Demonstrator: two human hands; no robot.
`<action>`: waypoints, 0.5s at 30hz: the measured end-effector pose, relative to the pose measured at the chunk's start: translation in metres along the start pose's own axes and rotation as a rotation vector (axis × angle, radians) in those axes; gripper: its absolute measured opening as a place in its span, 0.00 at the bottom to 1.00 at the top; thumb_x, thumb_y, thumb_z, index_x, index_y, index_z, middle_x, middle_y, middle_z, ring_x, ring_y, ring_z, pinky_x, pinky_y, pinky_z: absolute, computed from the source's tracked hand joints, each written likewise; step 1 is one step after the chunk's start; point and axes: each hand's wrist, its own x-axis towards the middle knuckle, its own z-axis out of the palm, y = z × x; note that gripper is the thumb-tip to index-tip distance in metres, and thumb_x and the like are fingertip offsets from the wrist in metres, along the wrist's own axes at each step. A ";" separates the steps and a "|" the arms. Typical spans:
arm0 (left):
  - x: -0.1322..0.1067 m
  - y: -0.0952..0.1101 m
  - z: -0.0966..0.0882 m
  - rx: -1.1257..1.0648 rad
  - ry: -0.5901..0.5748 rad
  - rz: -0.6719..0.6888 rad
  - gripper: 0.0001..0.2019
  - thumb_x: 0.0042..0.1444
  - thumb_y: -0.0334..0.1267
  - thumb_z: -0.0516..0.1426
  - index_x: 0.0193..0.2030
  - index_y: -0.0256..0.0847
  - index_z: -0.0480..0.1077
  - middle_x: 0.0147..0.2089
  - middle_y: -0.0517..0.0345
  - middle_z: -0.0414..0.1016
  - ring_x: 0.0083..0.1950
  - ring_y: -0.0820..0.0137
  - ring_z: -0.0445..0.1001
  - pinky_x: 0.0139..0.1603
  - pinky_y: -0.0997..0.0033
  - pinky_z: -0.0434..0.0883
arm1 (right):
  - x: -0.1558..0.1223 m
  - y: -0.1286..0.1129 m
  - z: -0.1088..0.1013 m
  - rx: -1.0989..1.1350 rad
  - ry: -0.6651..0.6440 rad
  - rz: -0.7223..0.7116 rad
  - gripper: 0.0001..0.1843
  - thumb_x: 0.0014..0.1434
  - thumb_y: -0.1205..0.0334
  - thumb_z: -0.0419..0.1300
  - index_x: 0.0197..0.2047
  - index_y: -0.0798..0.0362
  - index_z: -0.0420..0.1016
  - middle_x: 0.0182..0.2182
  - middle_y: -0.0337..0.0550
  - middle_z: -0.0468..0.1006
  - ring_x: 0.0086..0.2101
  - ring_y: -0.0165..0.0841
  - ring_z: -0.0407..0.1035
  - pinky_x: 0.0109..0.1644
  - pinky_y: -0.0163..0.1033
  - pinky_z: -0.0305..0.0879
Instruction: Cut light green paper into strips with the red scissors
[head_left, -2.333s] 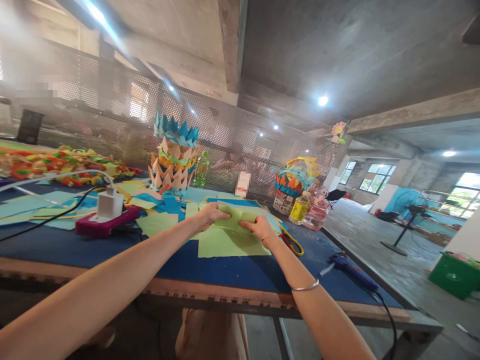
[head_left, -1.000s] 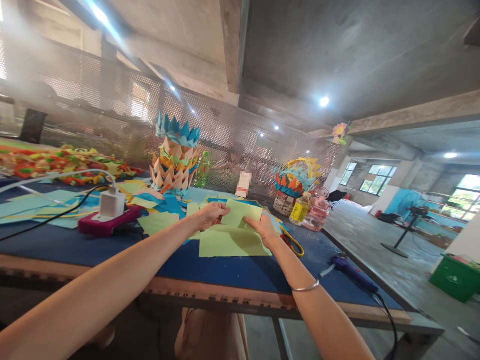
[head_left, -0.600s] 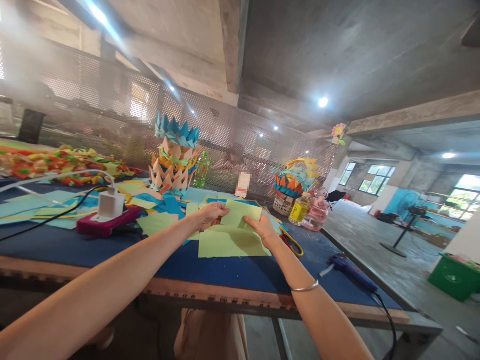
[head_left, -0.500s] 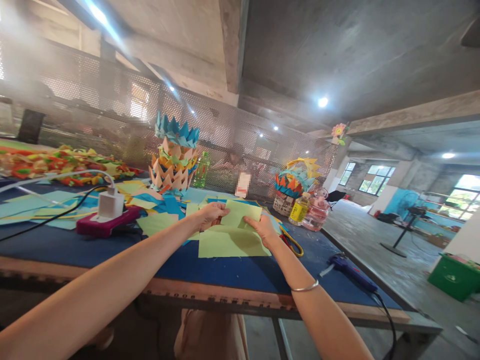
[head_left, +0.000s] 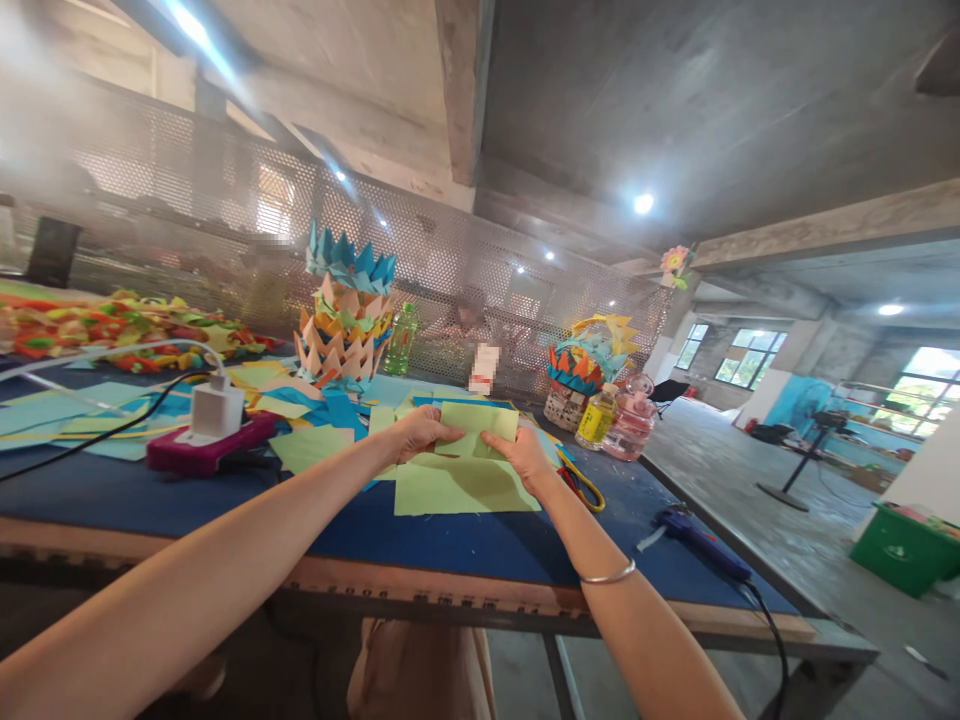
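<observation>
Both hands hold one light green paper sheet just above the blue table top. My left hand pinches its left edge, fingers closed. My right hand pinches its lower right part; a thin bangle sits on that wrist. A larger light green sheet lies flat beneath the hands. Yellow-handled scissors lie right of my right hand.
A stack of pointed paper crowns stands behind the hands. A white charger on a pink power strip sits at left with cables. Bottles and a paper basket stand at right, and a blue glue gun lies near the table's right edge.
The green sheet, held bent across at first, was opened upright between the hands and has now been lowered and folded shorter. Both hands stayed in place.
</observation>
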 end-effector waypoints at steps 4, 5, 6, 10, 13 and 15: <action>0.001 0.000 -0.001 0.002 0.016 0.018 0.16 0.23 0.33 0.71 0.23 0.34 0.74 0.22 0.58 0.76 0.26 0.68 0.74 0.36 0.64 0.75 | 0.000 -0.001 -0.002 0.011 0.005 -0.013 0.19 0.38 0.53 0.68 0.32 0.56 0.77 0.30 0.42 0.79 0.31 0.35 0.71 0.35 0.38 0.67; 0.002 0.001 -0.002 -0.001 0.023 0.019 0.16 0.23 0.33 0.71 0.23 0.35 0.74 0.22 0.57 0.76 0.26 0.68 0.74 0.35 0.64 0.75 | 0.000 -0.002 -0.003 0.019 0.010 -0.007 0.18 0.38 0.53 0.68 0.31 0.56 0.76 0.28 0.41 0.79 0.29 0.35 0.70 0.34 0.38 0.66; 0.002 0.001 -0.003 -0.006 0.029 0.020 0.16 0.23 0.33 0.71 0.23 0.35 0.74 0.23 0.56 0.76 0.26 0.68 0.74 0.35 0.65 0.75 | 0.001 -0.002 -0.005 0.021 0.021 0.001 0.18 0.38 0.53 0.67 0.31 0.56 0.76 0.26 0.40 0.78 0.28 0.34 0.70 0.33 0.37 0.65; 0.004 0.004 -0.007 -0.034 0.070 0.017 0.15 0.24 0.36 0.71 0.23 0.36 0.75 0.26 0.53 0.78 0.29 0.66 0.75 0.33 0.66 0.75 | 0.005 -0.010 -0.020 -0.038 0.135 0.004 0.17 0.39 0.51 0.66 0.30 0.55 0.75 0.23 0.38 0.76 0.24 0.29 0.66 0.28 0.33 0.61; 0.004 0.006 -0.010 -0.065 0.126 0.024 0.15 0.24 0.35 0.71 0.23 0.35 0.75 0.28 0.51 0.79 0.30 0.66 0.75 0.33 0.66 0.76 | 0.004 -0.020 -0.041 -0.198 0.209 -0.011 0.17 0.44 0.51 0.62 0.33 0.55 0.76 0.28 0.42 0.78 0.27 0.29 0.68 0.29 0.32 0.60; 0.005 0.007 -0.011 -0.093 0.169 0.030 0.15 0.25 0.33 0.71 0.23 0.33 0.75 0.28 0.50 0.79 0.29 0.66 0.75 0.33 0.67 0.76 | 0.000 -0.025 -0.058 -0.488 0.235 -0.001 0.15 0.48 0.54 0.58 0.34 0.54 0.77 0.31 0.45 0.79 0.30 0.32 0.70 0.31 0.33 0.61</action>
